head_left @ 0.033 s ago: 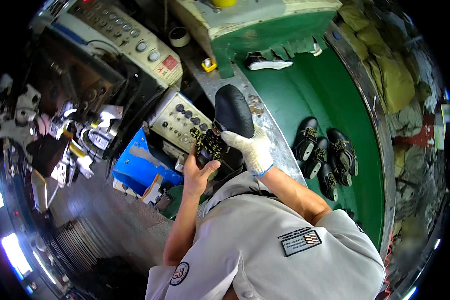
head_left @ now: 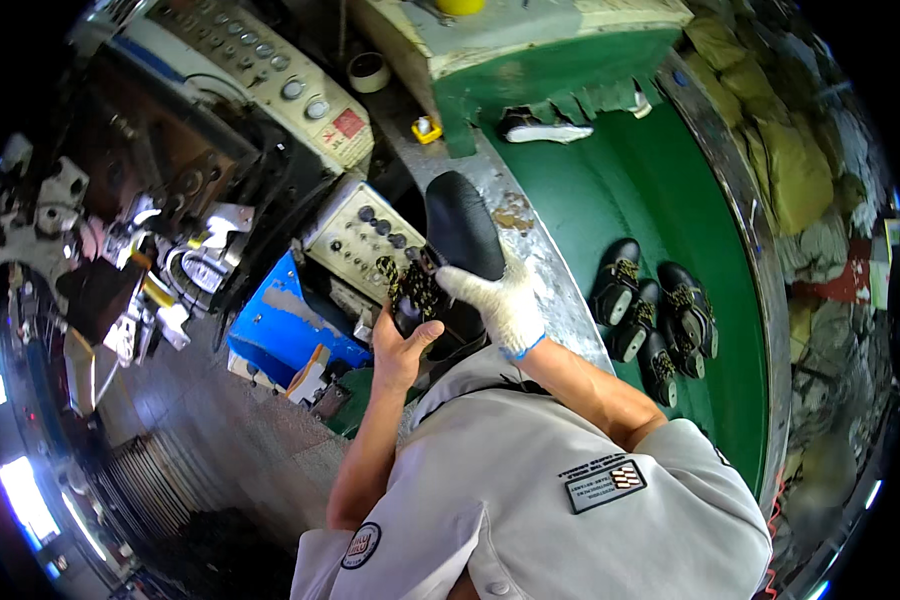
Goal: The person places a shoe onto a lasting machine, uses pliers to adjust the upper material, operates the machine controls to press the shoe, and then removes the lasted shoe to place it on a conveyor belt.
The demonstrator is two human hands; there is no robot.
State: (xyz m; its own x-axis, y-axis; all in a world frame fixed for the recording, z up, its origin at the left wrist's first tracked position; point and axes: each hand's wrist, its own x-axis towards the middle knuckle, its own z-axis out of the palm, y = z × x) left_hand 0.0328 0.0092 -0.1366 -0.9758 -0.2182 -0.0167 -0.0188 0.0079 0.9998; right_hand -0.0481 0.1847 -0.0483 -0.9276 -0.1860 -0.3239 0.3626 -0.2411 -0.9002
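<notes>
A black leather shoe (head_left: 463, 228) with yellow-and-black laces (head_left: 422, 285) is in front of my waist, its rounded toe pointing away from me. My left hand (head_left: 402, 348) is bare and closed around the heel end beside the laces, thumb on the near side. A white knitted glove with a blue cuff covers my right hand (head_left: 507, 308), which grips the shoe's right side with the thumb across the upper. My hands hide part of the shoe's rear half and sole.
To the right, a green-topped bench (head_left: 580, 200) with a metal edge holds several black shoes (head_left: 660, 310); another shoe (head_left: 545, 130) lies beneath a torn green flap. At left are a knob-covered control box (head_left: 360, 235), a blue metal box (head_left: 288, 318) and machinery (head_left: 160, 250).
The surroundings have shifted slightly to the right in the picture. The shoe has tilted a little in my hands; both keep their hold.
</notes>
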